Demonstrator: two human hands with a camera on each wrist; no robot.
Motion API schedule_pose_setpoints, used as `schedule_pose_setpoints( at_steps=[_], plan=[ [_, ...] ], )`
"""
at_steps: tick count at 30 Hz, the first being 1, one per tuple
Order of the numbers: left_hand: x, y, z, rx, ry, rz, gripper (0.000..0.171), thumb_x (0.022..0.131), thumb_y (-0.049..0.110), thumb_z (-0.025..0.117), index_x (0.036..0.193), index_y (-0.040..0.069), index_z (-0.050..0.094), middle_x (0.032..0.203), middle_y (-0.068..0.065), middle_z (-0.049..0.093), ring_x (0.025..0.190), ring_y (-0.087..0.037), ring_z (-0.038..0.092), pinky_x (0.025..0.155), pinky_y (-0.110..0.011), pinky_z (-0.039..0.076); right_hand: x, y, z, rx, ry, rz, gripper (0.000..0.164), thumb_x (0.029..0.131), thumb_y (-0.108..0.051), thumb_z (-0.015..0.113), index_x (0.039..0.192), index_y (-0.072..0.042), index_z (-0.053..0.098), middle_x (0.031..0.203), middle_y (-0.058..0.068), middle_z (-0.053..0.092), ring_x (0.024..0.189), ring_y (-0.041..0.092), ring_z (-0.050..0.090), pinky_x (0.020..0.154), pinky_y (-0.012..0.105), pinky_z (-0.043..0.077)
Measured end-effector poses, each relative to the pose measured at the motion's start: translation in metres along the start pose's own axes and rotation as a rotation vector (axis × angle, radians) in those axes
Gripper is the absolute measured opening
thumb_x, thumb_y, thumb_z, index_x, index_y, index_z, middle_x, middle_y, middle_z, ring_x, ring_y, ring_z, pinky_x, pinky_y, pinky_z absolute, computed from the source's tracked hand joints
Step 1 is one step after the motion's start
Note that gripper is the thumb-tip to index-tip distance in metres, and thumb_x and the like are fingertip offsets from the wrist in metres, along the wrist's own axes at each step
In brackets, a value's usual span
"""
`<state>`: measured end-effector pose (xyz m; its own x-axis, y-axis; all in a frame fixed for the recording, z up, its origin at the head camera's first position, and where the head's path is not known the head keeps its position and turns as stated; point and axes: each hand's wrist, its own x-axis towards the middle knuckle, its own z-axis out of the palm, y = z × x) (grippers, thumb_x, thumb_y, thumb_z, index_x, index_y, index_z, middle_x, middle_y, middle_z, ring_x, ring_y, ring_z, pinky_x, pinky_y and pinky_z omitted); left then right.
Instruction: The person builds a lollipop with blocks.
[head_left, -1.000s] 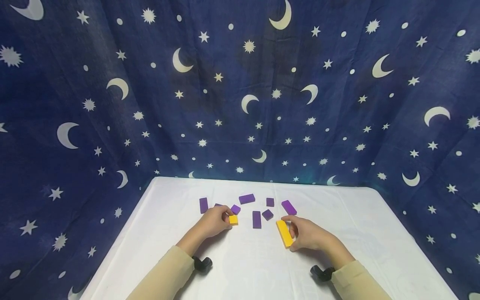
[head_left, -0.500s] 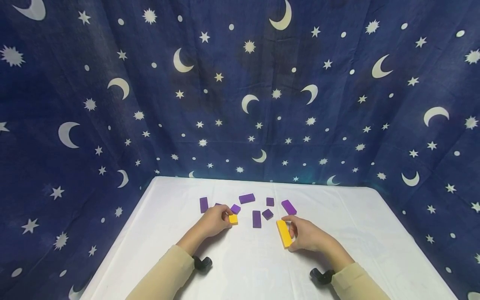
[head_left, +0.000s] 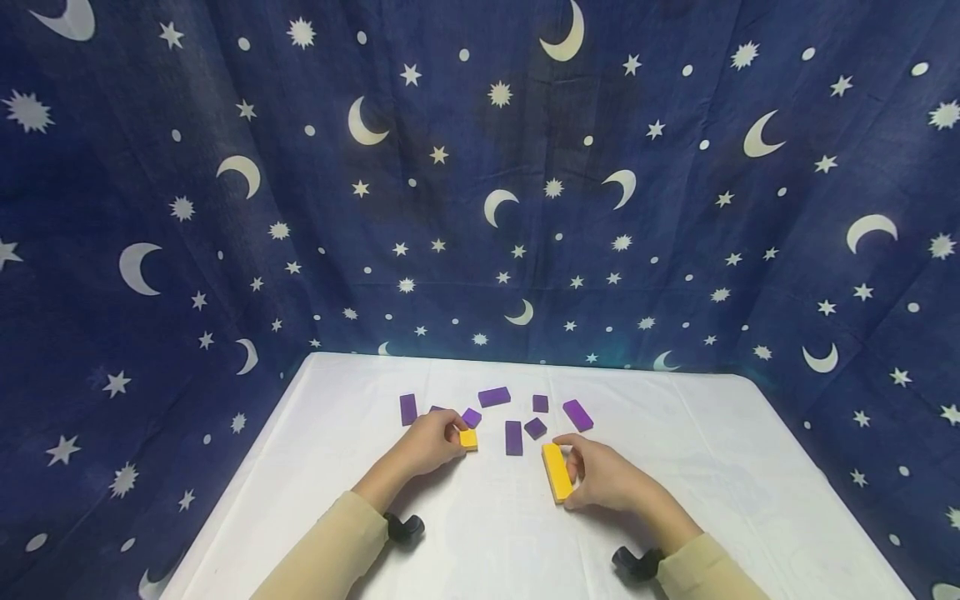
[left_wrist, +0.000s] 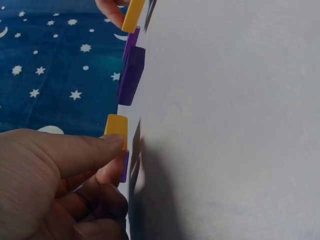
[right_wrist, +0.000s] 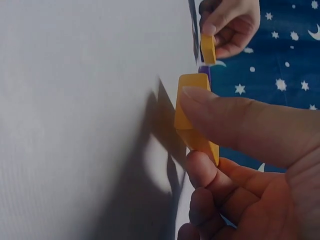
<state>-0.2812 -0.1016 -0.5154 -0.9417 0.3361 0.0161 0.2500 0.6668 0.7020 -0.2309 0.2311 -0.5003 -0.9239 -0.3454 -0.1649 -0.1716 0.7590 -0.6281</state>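
Note:
My left hand (head_left: 429, 442) pinches a small yellow block (head_left: 468, 440) between thumb and fingers, left of centre on the table. In the left wrist view the thumb lies across the face of that yellow block (left_wrist: 117, 125). To the right, my right hand (head_left: 603, 475) grips a longer yellow block (head_left: 557, 472) by its two ends, thumb at the near end. The right wrist view shows the thumb pressed on the end of this long block (right_wrist: 192, 102), with its shadow on the cloth beside it. A purple block (head_left: 435, 409) is partly hidden behind my left hand.
Several purple blocks lie beyond and between the hands, among them an upright-lying oblong (head_left: 513, 438), a small cube (head_left: 536, 428), another oblong (head_left: 494, 397) and one at the right (head_left: 578, 414). A white cloth covers the table (head_left: 480, 533); a dark blue starry curtain (head_left: 450, 208) hangs behind.
My right hand has moved a little to the left with the long yellow block. The left hand and its small yellow block stay almost in place.

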Motion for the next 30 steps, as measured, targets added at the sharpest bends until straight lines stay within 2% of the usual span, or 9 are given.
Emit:
schedule_pose_setpoints(
  at_steps=[5, 14, 22, 30],
  plan=[
    [-0.002, 0.001, 0.001, -0.003, -0.004, 0.007, 0.029, 0.085, 0.004, 0.083, 0.112, 0.006, 0.074, 0.080, 0.002, 0.062, 0.071, -0.011, 0.055, 0.065, -0.026, 0.046, -0.003, -0.007, 0.006, -0.015, -0.011, -0.049, 0.097, 0.065, -0.011, 0.101, 0.150, -0.008, 0.054, 0.090, 0.000, 0.063, 0.076, 0.013, 0.054, 0.072, 0.027, 0.045],
    [-0.007, 0.004, 0.003, -0.001, -0.011, -0.002, 0.029, 0.085, 0.006, 0.083, 0.112, 0.009, 0.073, 0.081, 0.004, 0.062, 0.071, -0.010, 0.055, 0.063, -0.025, 0.047, -0.007, -0.020, 0.020, -0.014, -0.025, -0.025, 0.096, 0.065, -0.013, 0.101, 0.149, -0.009, 0.055, 0.089, -0.001, 0.062, 0.075, 0.013, 0.054, 0.069, 0.027, 0.045],
    [-0.012, 0.005, 0.007, -0.010, -0.039, 0.020, 0.028, 0.087, 0.006, 0.082, 0.113, 0.009, 0.072, 0.079, 0.004, 0.063, 0.067, -0.010, 0.055, 0.059, -0.024, 0.047, -0.013, -0.034, 0.028, 0.000, -0.062, -0.027, 0.096, 0.066, -0.016, 0.101, 0.150, -0.008, 0.054, 0.089, -0.002, 0.062, 0.077, 0.013, 0.054, 0.071, 0.028, 0.043],
    [-0.013, 0.005, 0.014, 0.010, -0.042, 0.063, 0.026, 0.086, 0.006, 0.084, 0.109, 0.011, 0.073, 0.077, 0.006, 0.060, 0.069, -0.008, 0.053, 0.066, -0.024, 0.045, -0.018, -0.046, 0.038, -0.006, -0.075, -0.022, 0.096, 0.067, -0.020, 0.101, 0.150, -0.009, 0.055, 0.087, -0.003, 0.062, 0.077, 0.013, 0.054, 0.071, 0.028, 0.042]
  ],
)
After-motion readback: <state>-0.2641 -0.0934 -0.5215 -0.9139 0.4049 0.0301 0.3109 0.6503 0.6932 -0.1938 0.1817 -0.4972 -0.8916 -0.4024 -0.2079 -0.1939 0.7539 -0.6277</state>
